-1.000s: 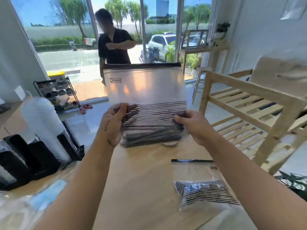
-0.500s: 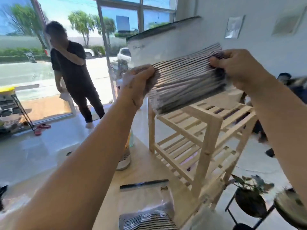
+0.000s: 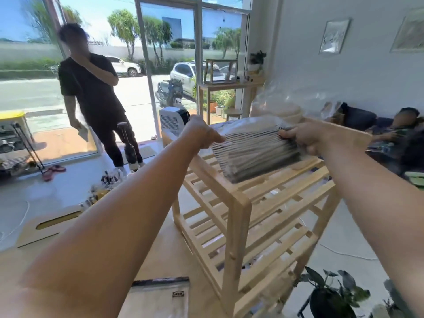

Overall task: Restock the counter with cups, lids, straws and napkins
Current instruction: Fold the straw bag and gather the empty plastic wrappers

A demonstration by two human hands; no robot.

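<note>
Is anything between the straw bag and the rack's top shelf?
Nothing visible. The left hand and right hand hold the straw bag over bare slats of the wooden rack; a clear bag sits farther back on top, not under it.

person in black stands left, potted plant btm right, maybe scooter outside.

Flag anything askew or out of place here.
The straw bag, held by left hand and right hand, tilts over the wooden rack, not laid flat. Small items lie scattered on the floor.
</note>
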